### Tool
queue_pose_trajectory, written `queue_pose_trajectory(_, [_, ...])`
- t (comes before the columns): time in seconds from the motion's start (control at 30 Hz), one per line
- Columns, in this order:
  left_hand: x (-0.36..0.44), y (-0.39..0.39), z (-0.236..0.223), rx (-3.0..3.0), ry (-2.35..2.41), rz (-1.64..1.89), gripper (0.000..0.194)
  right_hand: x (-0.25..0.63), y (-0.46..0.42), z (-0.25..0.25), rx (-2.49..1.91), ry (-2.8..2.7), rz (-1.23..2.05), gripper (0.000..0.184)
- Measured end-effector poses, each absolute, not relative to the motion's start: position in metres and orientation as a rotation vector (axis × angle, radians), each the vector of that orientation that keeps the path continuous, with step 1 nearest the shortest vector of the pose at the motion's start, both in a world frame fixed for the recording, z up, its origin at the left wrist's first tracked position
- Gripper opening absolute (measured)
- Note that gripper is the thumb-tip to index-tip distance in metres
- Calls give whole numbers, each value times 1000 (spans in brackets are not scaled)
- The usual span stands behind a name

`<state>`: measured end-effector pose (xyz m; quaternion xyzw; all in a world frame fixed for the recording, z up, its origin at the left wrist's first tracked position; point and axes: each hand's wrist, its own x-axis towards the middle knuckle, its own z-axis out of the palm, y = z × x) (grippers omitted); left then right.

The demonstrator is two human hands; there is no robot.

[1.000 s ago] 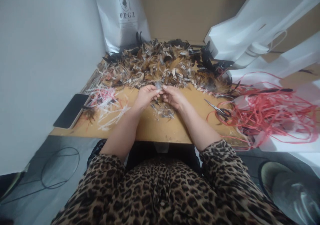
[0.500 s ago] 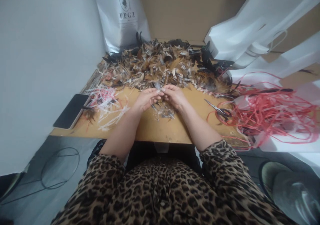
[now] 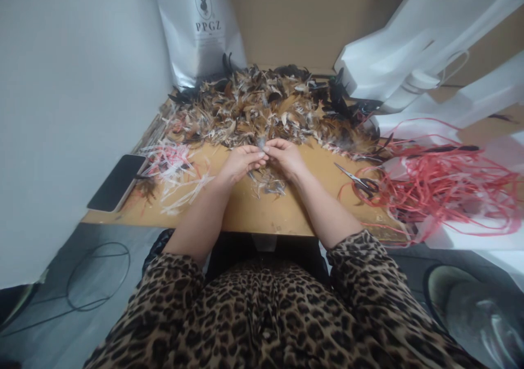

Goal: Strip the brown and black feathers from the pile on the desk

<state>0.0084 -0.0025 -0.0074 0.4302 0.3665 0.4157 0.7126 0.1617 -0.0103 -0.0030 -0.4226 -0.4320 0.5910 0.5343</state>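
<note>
My left hand (image 3: 246, 161) and my right hand (image 3: 284, 157) meet above the middle of the table, fingertips pinched close together. Between them they grip a small greyish feather (image 3: 261, 141), its tip pointing away from me; its lower end is hidden by my fingers. Just beyond lies a broad heap of brown, white and black feathers (image 3: 266, 101). A small tuft of loose feather scraps (image 3: 269, 183) rests on the wooden table (image 3: 262, 216) beneath my hands.
Open scissors (image 3: 358, 180) lie to the right beside a tangle of red strips (image 3: 446, 189). On the left are white and pink strips (image 3: 170, 159) and a phone (image 3: 118, 182). A silver bag (image 3: 204, 41) stands behind, white wrapped material (image 3: 376, 63) at the right.
My fingertips have shifted slightly around the feather, and more of it shows above them. The rest stays in place.
</note>
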Motion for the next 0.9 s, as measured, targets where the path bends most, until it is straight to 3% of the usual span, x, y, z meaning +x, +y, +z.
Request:
queue_pose_trajectory(0.43, [11,-8,-1,990,895,943,12,166,-9,1,-1017,-1058,1390,29])
queue_pose_trajectory(0.7, [2,3,0,816,906,1235,15,192,5,-5,-1313,-1317,847,9])
queue_pose_trajectory(0.9, [2,3,-2,824,887,1233,15,188,1,-13,-1623,-1829,579,9])
